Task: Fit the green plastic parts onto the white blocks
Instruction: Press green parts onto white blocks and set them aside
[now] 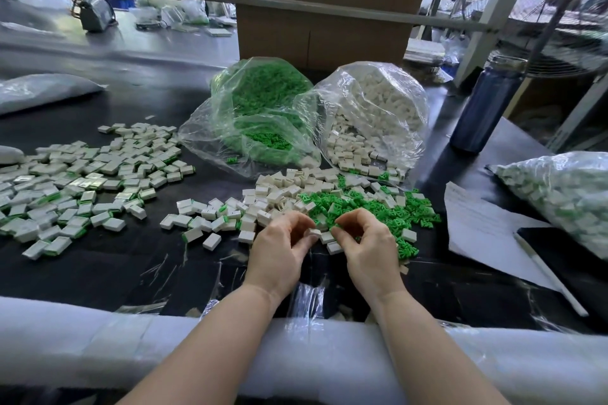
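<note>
The left hand (285, 242) pinches a single white block (315, 232) between thumb and curled fingers; the right hand (363, 238) is curled too, its fingertips (336, 229) closing on what looks like a green plastic part (335, 226) just beside that block — the part is small and half hidden, so the hold is hard to confirm. Both hover over the mixed pile of loose white blocks (279, 194) and green parts (378, 207); finished pieces (75, 184) lie well apart to the left. The risk, as I judge it: a part offered tilted or reversed would jam or sit proud; a slipping pinch would drop it back into the pile — lost among its likes.
</note>
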Action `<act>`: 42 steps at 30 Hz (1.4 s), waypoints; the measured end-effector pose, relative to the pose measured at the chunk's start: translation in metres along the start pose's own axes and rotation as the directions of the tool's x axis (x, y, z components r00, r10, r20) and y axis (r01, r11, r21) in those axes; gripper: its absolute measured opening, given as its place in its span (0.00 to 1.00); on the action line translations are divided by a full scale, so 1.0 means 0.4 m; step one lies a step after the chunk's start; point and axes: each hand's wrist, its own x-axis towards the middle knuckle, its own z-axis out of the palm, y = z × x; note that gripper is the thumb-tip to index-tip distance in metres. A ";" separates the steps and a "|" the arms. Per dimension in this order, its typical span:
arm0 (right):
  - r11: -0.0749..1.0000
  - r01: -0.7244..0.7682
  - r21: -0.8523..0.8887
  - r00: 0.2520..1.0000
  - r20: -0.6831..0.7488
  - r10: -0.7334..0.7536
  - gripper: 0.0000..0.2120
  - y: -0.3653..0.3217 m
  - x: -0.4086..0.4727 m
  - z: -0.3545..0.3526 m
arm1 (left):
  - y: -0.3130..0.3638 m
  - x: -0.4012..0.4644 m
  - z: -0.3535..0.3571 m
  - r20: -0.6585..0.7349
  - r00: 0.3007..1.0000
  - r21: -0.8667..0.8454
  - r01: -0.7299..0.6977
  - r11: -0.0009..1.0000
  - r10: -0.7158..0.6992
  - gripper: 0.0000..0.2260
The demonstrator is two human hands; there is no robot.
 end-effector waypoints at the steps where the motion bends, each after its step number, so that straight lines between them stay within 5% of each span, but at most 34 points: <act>1: 1.000 0.001 0.001 1.000 0.002 -0.001 0.06 -0.001 -0.001 -0.001 | 0.001 -0.001 0.000 0.003 1.000 -0.001 -0.006 1.000 0.006 0.06; 9: 0.999 0.009 0.037 1.000 0.014 -0.009 0.05 -0.004 -0.004 -0.003 | 0.004 -0.005 -0.007 0.051 0.995 -0.015 -0.082 0.997 0.082 0.07; 21: 0.963 0.000 0.270 0.997 0.073 -0.021 0.11 -0.024 -0.010 -0.015 | 0.008 -0.001 -0.024 0.135 0.991 -0.291 0.052 0.955 -0.013 0.07; 42: 0.973 0.007 0.232 0.996 0.090 -0.028 0.12 -0.022 -0.012 -0.014 | 0.006 0.000 -0.020 0.161 0.987 -0.249 0.069 0.966 -0.029 0.05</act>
